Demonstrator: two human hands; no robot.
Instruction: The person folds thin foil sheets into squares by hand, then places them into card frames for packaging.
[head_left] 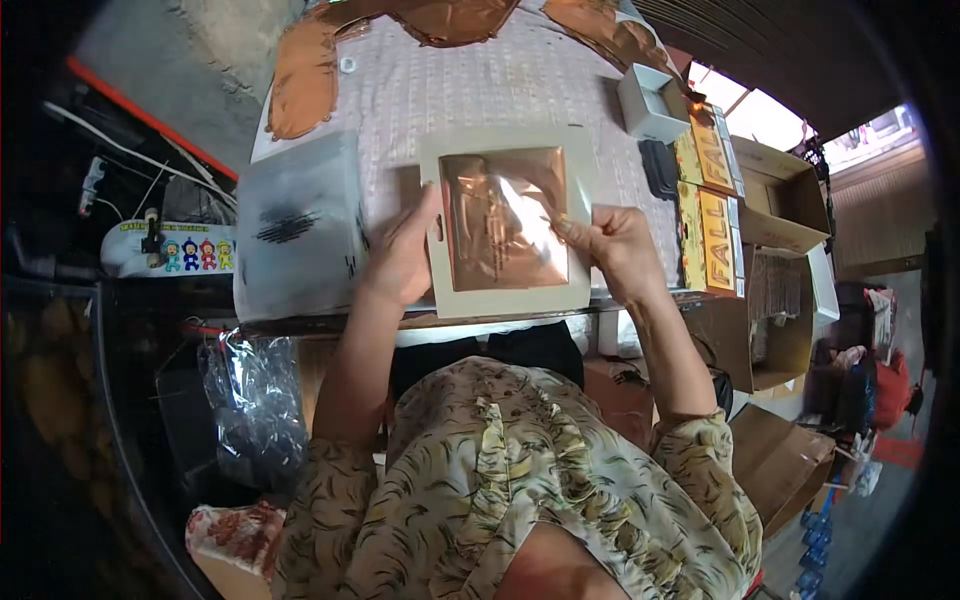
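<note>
A flat, cream-bordered square piece (508, 304) is held upright or tilted toward me over the table's near edge. Inside its border shows a shiny copper-coloured foil sheet (490, 225), creased and catching bright light. My left hand (405, 250) grips the left border, its thumb along the edge and its other fingers mostly hidden behind. On the opposite side, my right hand (620, 250) is closed at the right border, with thumb and fingertip at the foil's edge. Left of my hands lies a stack of clear plastic bags (300, 225) with dark printing.
Copper foil pieces (303, 80) lie along the far side of the pale cloth-covered table (480, 85). At the right stand a small white box (655, 105), a dark flat object (658, 168) and yellow boxes marked FALL (710, 235). Open cartons (775, 195) are farther right.
</note>
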